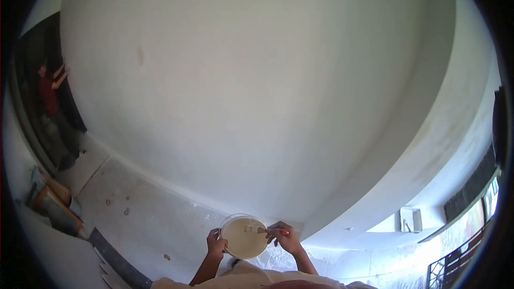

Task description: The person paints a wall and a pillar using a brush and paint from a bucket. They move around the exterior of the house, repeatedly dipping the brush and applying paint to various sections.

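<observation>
My left hand [216, 244] grips the side of a round bucket [231, 218], its fingers closed over the rim. Cream-coloured paint [243, 244] shows inside. At the bucket's right side, my right hand [285, 236] is closed around the handle of a paintbrush [261, 230]. The handle has a red end, and the pale bristles lie over the paint near the far side of the bucket. Both hands are low in the view, just in front of my body.
A large pale wall [241, 91] fills the view ahead, with a column [428, 144] on the right. Another person [49, 93] in a dark red top stands at the far left, hands against the wall. Boards [56, 208] lean at lower left. A railing [458, 257] stands at lower right.
</observation>
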A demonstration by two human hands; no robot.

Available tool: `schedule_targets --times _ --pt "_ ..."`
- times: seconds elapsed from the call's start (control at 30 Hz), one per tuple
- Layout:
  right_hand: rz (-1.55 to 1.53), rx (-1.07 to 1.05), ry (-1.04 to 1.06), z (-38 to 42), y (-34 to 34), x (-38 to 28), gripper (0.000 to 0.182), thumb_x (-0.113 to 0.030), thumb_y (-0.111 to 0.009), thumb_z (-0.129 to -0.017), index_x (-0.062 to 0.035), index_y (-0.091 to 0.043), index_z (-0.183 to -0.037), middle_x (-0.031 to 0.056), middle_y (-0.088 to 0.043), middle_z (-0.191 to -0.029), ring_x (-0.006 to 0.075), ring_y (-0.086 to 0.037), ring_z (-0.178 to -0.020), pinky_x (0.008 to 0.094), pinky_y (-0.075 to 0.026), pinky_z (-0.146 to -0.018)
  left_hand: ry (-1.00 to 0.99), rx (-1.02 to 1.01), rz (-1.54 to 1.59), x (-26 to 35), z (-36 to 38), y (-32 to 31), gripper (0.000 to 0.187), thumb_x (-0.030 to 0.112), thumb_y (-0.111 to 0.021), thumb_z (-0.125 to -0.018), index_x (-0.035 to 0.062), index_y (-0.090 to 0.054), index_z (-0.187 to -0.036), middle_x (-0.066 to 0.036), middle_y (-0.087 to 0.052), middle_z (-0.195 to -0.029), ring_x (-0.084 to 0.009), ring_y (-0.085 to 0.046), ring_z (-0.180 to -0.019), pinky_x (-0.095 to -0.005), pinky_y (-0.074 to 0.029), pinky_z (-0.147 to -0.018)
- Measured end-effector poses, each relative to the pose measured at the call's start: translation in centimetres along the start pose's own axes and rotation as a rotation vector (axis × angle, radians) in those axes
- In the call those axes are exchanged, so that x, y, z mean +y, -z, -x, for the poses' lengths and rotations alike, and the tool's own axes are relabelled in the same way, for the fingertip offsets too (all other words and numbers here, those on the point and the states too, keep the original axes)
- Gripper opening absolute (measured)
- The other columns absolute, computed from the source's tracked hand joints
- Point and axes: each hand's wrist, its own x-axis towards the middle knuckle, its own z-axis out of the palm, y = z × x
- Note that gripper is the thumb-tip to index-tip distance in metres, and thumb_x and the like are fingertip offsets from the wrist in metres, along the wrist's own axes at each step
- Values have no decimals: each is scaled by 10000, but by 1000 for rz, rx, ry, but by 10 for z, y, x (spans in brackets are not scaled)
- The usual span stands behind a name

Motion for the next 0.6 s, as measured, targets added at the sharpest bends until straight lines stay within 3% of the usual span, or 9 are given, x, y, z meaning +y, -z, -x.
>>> schedule_targets --times 0.2,0.33,0.43,0.47,0.6 --pt "-23 164 -23 20 7 0 159 -142 -600 -913 13 -609 -947 99 -674 -776 167 -671 -660 254 -470 -500 119 -5 -171 34 7 -1 528 -115 -566 -562 -34 -496 -1079 -150 -569 -862 -262 -586 -659 -357 -458 -425" --pt "-51 209 -82 27 -3 6 143 -120 -591 -908 18 -620 -934 102 -679 -769 159 -665 -642 247 -471 -507 279 -10 -204 45 12 -6 485 -89 -577 -580 -32 -518 -1057 -143 -567 -845 -258 -582 -652 -399 -475 -490" --pt "-65 146 -117 25 0 15 141 -100 -579 -906 27 -618 -952 110 -683 -768 155 -667 -651 248 -481 -519 332 -5 -303 51 24 -22 479 -93 -576 -570 -33 -539 -1044 -141 -574 -838 -257 -577 -645 -388 -461 -484" --pt "-61 103 -118 28 0 15 142 -95 -575 -905 32 -616 -956 110 -683 -767 157 -668 -653 249 -487 -524 309 -36 -296 18 10 -14 459 -96 -576 -565 -39 -557 -1020 -135 -579 -825 -255 -572 -641 -372 -446 -477" --pt "35 45 -140 35 -5 18 175 -63 -560 -891 66 -602 -1002 114 -687 -775 171 -677 -677 280 -537 -586 308 22 -257 30 53 -30 374 -95 -577 -565 -61 -581 -938 -125 -577 -786 -239 -557 -621 -366 -423 -464"
